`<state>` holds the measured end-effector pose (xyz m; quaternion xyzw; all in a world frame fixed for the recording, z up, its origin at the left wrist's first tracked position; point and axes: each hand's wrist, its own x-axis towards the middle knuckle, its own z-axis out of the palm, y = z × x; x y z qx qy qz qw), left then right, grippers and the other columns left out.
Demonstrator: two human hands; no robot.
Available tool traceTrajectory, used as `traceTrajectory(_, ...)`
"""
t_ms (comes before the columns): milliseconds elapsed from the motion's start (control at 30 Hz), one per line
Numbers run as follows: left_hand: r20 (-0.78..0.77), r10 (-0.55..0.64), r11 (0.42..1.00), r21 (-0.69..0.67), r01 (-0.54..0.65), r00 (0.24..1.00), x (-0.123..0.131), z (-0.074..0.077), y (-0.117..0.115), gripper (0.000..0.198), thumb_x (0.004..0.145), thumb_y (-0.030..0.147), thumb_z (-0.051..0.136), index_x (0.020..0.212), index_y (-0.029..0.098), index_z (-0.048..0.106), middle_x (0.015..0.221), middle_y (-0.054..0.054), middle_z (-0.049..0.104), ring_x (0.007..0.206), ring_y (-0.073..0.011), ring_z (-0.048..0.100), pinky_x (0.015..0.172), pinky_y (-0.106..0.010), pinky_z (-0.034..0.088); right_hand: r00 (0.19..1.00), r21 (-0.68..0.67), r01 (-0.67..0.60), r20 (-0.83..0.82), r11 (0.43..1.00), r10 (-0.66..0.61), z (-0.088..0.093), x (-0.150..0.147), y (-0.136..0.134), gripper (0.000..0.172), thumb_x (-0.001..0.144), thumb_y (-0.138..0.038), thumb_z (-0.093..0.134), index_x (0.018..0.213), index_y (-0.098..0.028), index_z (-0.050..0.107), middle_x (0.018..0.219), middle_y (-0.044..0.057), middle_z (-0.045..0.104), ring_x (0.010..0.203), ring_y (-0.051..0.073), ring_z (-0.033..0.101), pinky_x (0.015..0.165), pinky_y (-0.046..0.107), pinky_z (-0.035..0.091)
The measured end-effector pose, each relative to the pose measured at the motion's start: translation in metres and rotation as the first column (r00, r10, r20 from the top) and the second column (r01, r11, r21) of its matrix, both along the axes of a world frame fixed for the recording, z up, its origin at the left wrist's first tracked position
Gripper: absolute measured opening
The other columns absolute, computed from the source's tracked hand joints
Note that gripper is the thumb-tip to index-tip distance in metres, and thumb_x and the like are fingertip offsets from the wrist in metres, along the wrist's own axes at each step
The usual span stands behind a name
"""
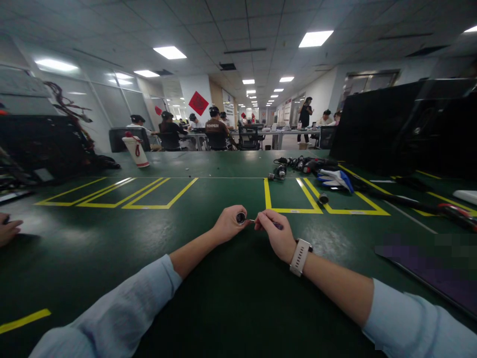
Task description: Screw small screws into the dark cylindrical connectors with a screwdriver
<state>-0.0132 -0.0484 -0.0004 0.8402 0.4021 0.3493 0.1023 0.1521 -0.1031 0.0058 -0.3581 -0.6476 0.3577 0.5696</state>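
Both my hands rest on the dark green table [223, 298] at its middle. My left hand [228, 223] is closed round a small dark round part [241, 217]. My right hand [274, 233], with a pale watch on the wrist, pinches a thin tool with a purple handle [269, 223]. The tool's metal tip points left and meets the round part. Both forearms are in light blue sleeves.
Yellow tape boxes [149, 191] mark the table. Dark parts and tools [298, 164] and a blue-white cloth or glove [335, 179] lie at the back right. A white bottle [136, 149] stands back left. Another person's hand [7, 228] shows at the left edge. Seated people work behind.
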Motion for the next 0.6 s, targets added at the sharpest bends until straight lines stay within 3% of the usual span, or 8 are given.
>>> traceTrajectory(133, -0.091, -0.012, 0.999, 0.037, 0.015, 0.996, 0.0, 0.001, -0.001, 0.009, 0.07, 0.019, 0.059, 0.066, 0.016, 0.051, 0.065, 0.002, 0.052, 0.06, -0.0115, 0.05, 0.055, -0.022, 0.038, 1.0, -0.041, -0.02, -0.011, 0.999, 0.02, -0.001, -0.001, 0.001, 0.028, 0.082, -0.031, 0.049, 0.06, -0.018, 0.06, 0.059, 0.0, 0.057, 0.061, 0.015, 0.052, 0.062, 0.029, 0.039)
traceTrajectory(233, -0.086, -0.041, 0.999, 0.029, 0.043, 0.995, 0.0, 0.003, -0.003, 0.007, 0.071, 0.018, 0.057, 0.067, 0.016, 0.051, 0.065, 0.002, 0.052, 0.06, -0.0115, 0.05, 0.056, -0.022, 0.039, 0.971, -0.184, -0.111, -0.229, 0.977, 0.067, -0.005, -0.002, 0.008, 0.027, 0.079, -0.033, 0.052, 0.06, -0.017, 0.062, 0.057, 0.001, 0.059, 0.059, 0.015, 0.053, 0.059, 0.029, 0.04)
traceTrajectory(400, -0.027, -0.049, 0.999, 0.003, 0.049, 0.998, 0.001, 0.004, -0.005, 0.008, 0.071, 0.02, 0.056, 0.066, 0.016, 0.051, 0.064, 0.002, 0.051, 0.058, -0.0112, 0.049, 0.055, -0.022, 0.039, 0.871, -0.393, -0.274, -0.488, 0.878, 0.053, -0.009, -0.001, 0.015, 0.023, 0.074, -0.034, 0.057, 0.062, -0.015, 0.063, 0.057, 0.003, 0.061, 0.054, 0.013, 0.052, 0.055, 0.027, 0.039)
traceTrajectory(500, -0.026, -0.018, 1.0, 0.003, 0.018, 0.999, 0.0, 0.002, -0.003, 0.008, 0.071, 0.02, 0.057, 0.067, 0.016, 0.051, 0.064, 0.002, 0.052, 0.059, -0.0117, 0.05, 0.054, -0.023, 0.039, 0.874, -0.346, -0.243, -0.483, 0.906, 0.05, -0.009, -0.002, 0.013, 0.023, 0.074, -0.035, 0.057, 0.062, -0.016, 0.063, 0.058, 0.002, 0.061, 0.055, 0.013, 0.052, 0.056, 0.027, 0.039)
traceTrajectory(600, -0.073, 0.036, 0.999, 0.036, -0.033, 0.997, 0.0, 0.0, -0.001, 0.006, 0.07, 0.018, 0.057, 0.067, 0.017, 0.052, 0.065, 0.001, 0.053, 0.06, -0.0129, 0.05, 0.055, -0.024, 0.039, 0.939, -0.231, -0.12, -0.342, 0.966, 0.035, -0.009, -0.003, 0.008, 0.026, 0.077, -0.036, 0.055, 0.06, -0.018, 0.063, 0.057, 0.001, 0.059, 0.058, 0.014, 0.052, 0.057, 0.028, 0.039)
